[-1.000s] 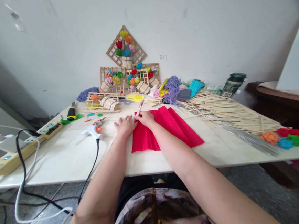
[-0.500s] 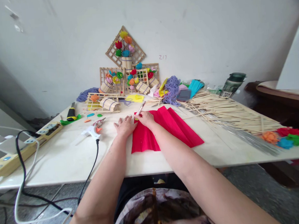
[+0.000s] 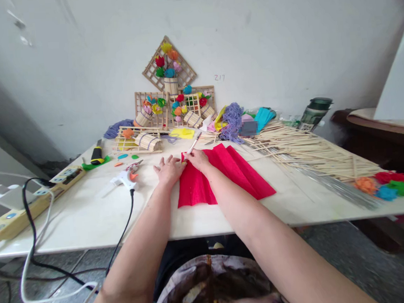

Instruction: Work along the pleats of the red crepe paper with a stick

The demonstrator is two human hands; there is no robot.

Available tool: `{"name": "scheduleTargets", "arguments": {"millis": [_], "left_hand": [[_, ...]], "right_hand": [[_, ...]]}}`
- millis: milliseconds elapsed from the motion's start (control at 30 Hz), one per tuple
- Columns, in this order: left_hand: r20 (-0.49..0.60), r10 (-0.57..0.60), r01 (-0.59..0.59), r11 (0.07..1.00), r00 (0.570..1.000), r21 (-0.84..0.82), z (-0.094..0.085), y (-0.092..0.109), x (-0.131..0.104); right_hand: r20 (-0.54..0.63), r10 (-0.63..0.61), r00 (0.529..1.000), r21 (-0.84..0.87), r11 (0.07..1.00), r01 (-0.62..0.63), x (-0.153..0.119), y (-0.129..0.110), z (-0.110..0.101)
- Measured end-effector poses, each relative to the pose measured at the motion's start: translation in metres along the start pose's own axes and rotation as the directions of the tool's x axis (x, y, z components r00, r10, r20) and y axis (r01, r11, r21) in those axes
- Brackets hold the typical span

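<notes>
A sheet of red crepe paper (image 3: pixel 240 172) lies creased on the white table in front of me. My right hand (image 3: pixel 197 160) rests over its upper left part, fingers closed round a slim white pen (image 3: pixel 193 144) that tilts up and to the right. My left hand (image 3: pixel 169 171) lies with fingers spread at the paper's left edge, its thumb side touching the sheet. A small yellowish piece (image 3: pixel 184 161) shows between the two hands, mostly hidden by fingers. Left of my left hand sits a white glue gun (image 3: pixel 123 178) with an orange trigger.
A yellow-black utility knife (image 3: pixel 97 153) and a power strip (image 3: pixel 34 204) with cables are on the left. Lattice frames with paper flowers (image 3: pixel 169 72) lean on the wall. Purple yarn (image 3: pixel 233 121), wooden sticks (image 3: pixel 314 149), wires (image 3: pixel 334 185) and a bottle (image 3: pixel 314 113) stand or lie right.
The pen in my right hand has tilted further right, and its upper end shows more clearly. My left hand and the red paper stay in nearly the same place.
</notes>
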State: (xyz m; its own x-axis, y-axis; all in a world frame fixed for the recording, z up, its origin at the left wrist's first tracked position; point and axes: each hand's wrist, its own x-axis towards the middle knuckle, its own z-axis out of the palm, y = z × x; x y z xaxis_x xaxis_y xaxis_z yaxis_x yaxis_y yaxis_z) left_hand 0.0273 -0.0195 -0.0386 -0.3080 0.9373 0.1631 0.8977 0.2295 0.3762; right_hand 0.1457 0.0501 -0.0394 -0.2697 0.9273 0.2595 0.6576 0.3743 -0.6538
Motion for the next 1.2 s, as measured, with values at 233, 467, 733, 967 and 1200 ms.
{"name": "scheduleTargets", "arguments": {"millis": [233,467,733,967,1200], "left_hand": [[-0.02,-0.008,0.008,1.0,1.0,-0.022,0.001,-0.001,0.003],[-0.008,-0.039,0.038,0.998,0.999,-0.044,0.003,-0.006,0.008],[-0.015,-0.089,0.088,0.994,0.996,-0.069,-0.001,-0.005,0.009],[-0.076,-0.084,0.074,0.99,0.994,-0.123,0.001,-0.008,0.011],[-0.329,0.022,-0.123,0.949,0.944,-0.292,0.003,-0.009,0.015]], "right_hand": [[-0.018,0.011,1.0,0.389,0.921,-0.003,0.007,0.01,0.006],[-0.104,0.125,0.987,0.681,0.732,-0.021,0.013,0.017,0.01],[-0.185,0.209,0.96,0.679,0.733,-0.029,0.017,0.024,0.008],[-0.175,0.232,0.957,0.595,0.799,-0.085,0.014,0.023,0.003],[-0.143,0.254,0.957,0.528,0.837,-0.144,0.011,0.018,0.0]]}}
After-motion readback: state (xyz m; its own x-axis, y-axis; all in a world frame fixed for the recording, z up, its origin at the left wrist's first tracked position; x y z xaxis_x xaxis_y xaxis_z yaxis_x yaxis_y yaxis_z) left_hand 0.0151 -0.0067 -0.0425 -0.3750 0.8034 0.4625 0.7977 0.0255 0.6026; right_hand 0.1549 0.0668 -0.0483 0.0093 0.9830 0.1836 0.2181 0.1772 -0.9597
